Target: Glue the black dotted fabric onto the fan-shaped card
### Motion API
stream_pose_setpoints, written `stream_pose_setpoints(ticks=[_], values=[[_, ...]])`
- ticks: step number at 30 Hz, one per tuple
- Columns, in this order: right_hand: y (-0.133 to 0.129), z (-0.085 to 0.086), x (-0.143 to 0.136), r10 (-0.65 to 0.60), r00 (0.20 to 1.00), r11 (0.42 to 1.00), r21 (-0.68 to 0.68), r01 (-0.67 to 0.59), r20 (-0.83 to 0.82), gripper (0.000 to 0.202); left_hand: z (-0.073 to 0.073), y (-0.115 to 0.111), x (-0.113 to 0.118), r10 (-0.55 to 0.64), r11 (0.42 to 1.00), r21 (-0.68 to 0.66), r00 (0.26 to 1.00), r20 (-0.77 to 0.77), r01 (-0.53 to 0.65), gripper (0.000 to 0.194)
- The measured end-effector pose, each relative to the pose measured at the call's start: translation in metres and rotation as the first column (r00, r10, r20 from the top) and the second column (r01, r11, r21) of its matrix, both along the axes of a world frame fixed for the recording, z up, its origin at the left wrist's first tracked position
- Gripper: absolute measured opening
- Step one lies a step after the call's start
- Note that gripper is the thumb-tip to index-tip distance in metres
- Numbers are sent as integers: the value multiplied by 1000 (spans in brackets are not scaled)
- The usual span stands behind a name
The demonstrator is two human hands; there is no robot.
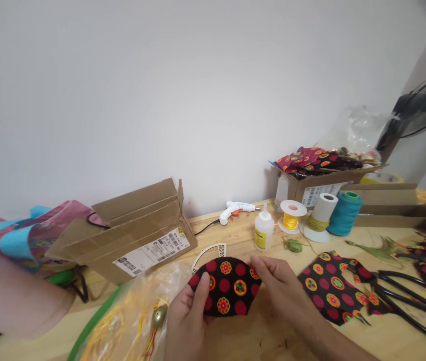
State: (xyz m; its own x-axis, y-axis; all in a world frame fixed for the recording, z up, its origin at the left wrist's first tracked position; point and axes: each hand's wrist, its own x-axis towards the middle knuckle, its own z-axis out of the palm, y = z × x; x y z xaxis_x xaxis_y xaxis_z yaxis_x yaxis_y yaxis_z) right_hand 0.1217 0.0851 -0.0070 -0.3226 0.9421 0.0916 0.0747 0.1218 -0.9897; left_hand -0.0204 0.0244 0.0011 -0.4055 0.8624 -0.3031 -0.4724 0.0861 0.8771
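A curved piece of black fabric with red dots and orange flowers [231, 288] is held up over the wooden table. My left hand [190, 311] grips its left end, the thumb on its front face. At the upper right edge, my right hand [278, 283] pinches the fabric between thumb and fingers. Just behind the fabric, a pale openwork curved piece [208, 254] is partly hidden. To the right lies a cut sheet of the same fabric [333, 286], next to black-handled scissors [412, 296].
A glue bottle [263, 230], yellow spool [290, 220], teal thread cone [344, 213] and white glue gun [235, 210] stand or lie behind. An open cardboard box [134, 235] and a plastic bag of yellow cords [123, 321] are left. A fabric-filled box [299, 188] sits back right.
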Motion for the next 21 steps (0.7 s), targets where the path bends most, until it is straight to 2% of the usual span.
stream_pose_setpoints(ticks=[3, 6, 9, 11, 12, 15, 19, 21], values=[[1, 2, 5, -55, 999, 997, 58, 55, -2, 46, 1, 1, -3, 55, 999, -6, 996, 68, -54, 32], [-1, 9, 8, -133, 990, 957, 265, 115, 50, 32, 2, 1, -6, 85, 996, -15, 994, 67, -84, 30], [-3, 12, 7, -188, 978, 835, 539, 110, 92, 10, 1, 2, -8, 106, 994, -32, 993, 43, -105, 30], [-4, 11, 4, -200, 966, 738, 673, 38, 165, 7, -2, 2, -9, 102, 994, -32, 995, 8, -101, 33], [-3, 9, 3, -202, 956, 715, 699, -3, 211, 8, -3, 2, -10, 90, 996, -28, 996, -14, -90, 36], [0, 6, 3, -209, 934, 744, 666, -41, 291, 14, -8, 3, -13, 34, 999, -24, 996, -88, -36, 43], [5, 8, 9, -265, 930, 794, 605, 61, 254, 23, -12, 3, -15, 9, 1000, -9, 994, -107, -10, 44], [5, 11, 11, -253, 941, 820, 565, 85, 225, 21, -11, 3, -15, -17, 1000, -20, 995, -98, 15, 43]])
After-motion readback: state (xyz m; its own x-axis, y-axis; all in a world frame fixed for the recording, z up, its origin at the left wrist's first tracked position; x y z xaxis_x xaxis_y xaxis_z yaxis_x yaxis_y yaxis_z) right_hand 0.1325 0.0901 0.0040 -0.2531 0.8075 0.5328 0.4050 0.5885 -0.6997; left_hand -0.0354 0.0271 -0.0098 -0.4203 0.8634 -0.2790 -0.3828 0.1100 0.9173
